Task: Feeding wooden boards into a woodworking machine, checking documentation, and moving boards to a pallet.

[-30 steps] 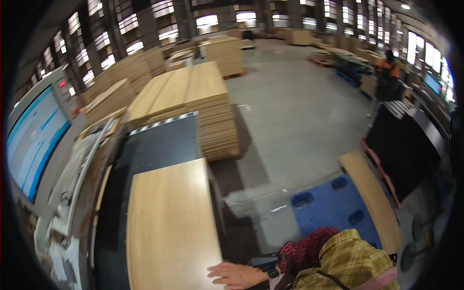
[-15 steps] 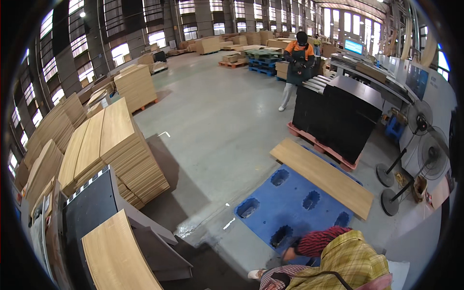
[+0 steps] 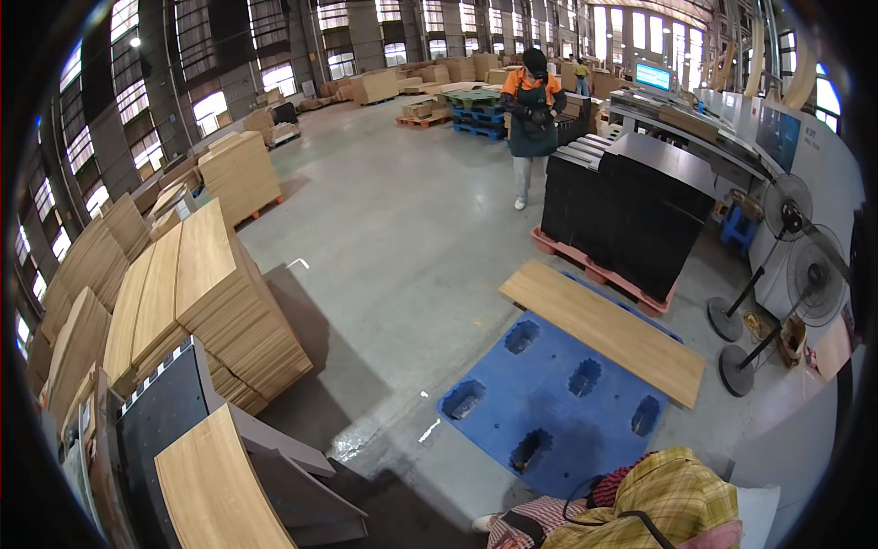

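Neither my left hand nor my right hand shows now. At the lower right edge are yellow plaid clothing (image 3: 681, 489) and part of a red-and-black striped sleeve (image 3: 608, 489), with no hand visible at its end. Checked cloth (image 3: 526, 522) and a light shoe lie to their left. Just beyond the sleeve, a blue plastic pallet (image 3: 558, 393) rests on the floor. One long wood-grain board (image 3: 604, 329) lies across its far side. Another wood-grain board (image 3: 219, 480) lies at the lower left on a dark-topped machine table (image 3: 165, 412).
Tall stacks of boards (image 3: 215, 302) stand at the left. A black stack (image 3: 613, 229) sits on a red pallet, with a person in an orange top (image 3: 533, 110) beside it. Two standing fans (image 3: 814, 274) are at the right. A machine with a screen (image 3: 653, 76) stands behind.
The hand at the end of the striped sleeve, seen by the blue pallet's near edge, has gone out of sight as the sleeve drew back. The orange-topped person appears turned more this way.
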Motion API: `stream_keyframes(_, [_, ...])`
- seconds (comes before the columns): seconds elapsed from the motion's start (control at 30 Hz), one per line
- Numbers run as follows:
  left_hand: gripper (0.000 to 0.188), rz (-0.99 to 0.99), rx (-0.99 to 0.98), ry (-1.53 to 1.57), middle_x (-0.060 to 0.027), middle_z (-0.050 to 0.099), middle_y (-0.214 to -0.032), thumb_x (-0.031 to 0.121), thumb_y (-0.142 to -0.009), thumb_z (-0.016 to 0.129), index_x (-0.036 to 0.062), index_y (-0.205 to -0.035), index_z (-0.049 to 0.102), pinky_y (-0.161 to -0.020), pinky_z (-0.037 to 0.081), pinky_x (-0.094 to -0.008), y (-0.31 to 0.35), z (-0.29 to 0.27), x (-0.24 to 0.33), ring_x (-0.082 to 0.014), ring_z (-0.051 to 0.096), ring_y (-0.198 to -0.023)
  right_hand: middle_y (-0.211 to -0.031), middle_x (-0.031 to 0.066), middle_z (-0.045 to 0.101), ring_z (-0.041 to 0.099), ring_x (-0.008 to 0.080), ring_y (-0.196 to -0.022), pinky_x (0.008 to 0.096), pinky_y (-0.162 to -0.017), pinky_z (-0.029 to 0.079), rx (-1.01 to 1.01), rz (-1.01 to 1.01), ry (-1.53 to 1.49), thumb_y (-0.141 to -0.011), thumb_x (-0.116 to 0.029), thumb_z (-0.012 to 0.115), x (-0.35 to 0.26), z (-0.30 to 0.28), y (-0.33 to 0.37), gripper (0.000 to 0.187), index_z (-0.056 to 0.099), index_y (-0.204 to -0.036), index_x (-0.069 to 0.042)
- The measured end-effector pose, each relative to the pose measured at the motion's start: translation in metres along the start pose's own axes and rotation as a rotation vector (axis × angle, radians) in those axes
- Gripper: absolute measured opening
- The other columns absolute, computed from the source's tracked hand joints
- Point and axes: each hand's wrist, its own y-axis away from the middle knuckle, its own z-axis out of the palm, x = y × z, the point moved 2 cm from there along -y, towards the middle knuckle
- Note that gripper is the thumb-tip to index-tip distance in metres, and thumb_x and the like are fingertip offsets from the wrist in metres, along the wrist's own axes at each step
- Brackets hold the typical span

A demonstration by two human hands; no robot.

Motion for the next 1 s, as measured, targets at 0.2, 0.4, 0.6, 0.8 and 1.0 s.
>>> stream_keyframes(0.2, [0.085, -0.012, -0.050, -0.014, -0.0155, 0.024, -0.146, 0.072, -0.080, 0.031, 0.0147, -0.142, 0.028, -0.099, 0.030, -0.0545, -0.003, 0.001, 0.008, -0.0388, 0.028, -0.131, -0.081, 0.0172, 0.063, 0.060, 0.0348, -0.073, 0.0444, -0.064, 0.047, 0.048, 0.114, 0.025, -0.078, -0.033, 0.056, 0.046, -0.021, 0.026, 0.029, 0.061, -0.081, -0.004])
stream_keyframes(0.4, [0.084, -0.029, -0.099, -0.046, -0.0150, 0.021, -0.147, 0.069, -0.081, 0.036, 0.0137, -0.143, 0.025, -0.100, 0.029, -0.0541, -0.002, 0.000, 0.009, -0.0379, 0.025, -0.132, -0.081, 0.0159, 0.063, 0.061, 0.0337, -0.073, 0.0437, -0.063, 0.047, 0.030, 0.139, 0.033, -0.077, -0.032, 0.057, 0.055, -0.015, 0.027, 0.028, 0.061, -0.080, -0.004])
stream_keyframes(0.6, [0.083, -0.059, -0.144, -0.079, -0.0154, 0.019, -0.148, 0.067, -0.082, 0.038, 0.0127, -0.143, 0.023, -0.100, 0.028, -0.0546, 0.002, -0.004, 0.012, -0.0374, 0.023, -0.133, -0.080, 0.0147, 0.063, 0.061, 0.0327, -0.072, 0.0430, -0.063, 0.047, 0.011, 0.043, 0.059, -0.076, -0.031, 0.059, 0.021, -0.017, -0.001, 0.026, 0.062, -0.079, -0.005])
stream_keyframes(0.8, [0.083, -0.101, -0.201, -0.081, -0.0156, 0.018, -0.148, 0.065, -0.082, 0.040, 0.0117, -0.143, 0.021, -0.102, 0.026, -0.0528, 0.011, -0.007, 0.013, -0.0358, 0.021, -0.134, -0.080, 0.0135, 0.064, 0.061, 0.0317, -0.071, 0.0422, -0.063, 0.047, 0.003, 0.049, 0.137, -0.075, -0.030, 0.060, 0.020, -0.054, 0.003, 0.024, 0.062, -0.078, -0.006])
stream_keyframes(1.0, [0.082, -0.112, -0.179, 0.018, -0.0195, 0.020, -0.146, 0.062, -0.083, 0.042, 0.0082, -0.142, 0.024, -0.105, 0.022, -0.0523, 0.018, -0.024, 0.023, -0.0374, 0.022, -0.134, -0.079, 0.0122, 0.064, 0.061, 0.0307, -0.071, 0.0415, -0.062, 0.048, -0.007, 0.011, 0.319, -0.074, -0.029, 0.062, 0.024, -0.078, -0.021, 0.023, 0.063, -0.077, -0.006])
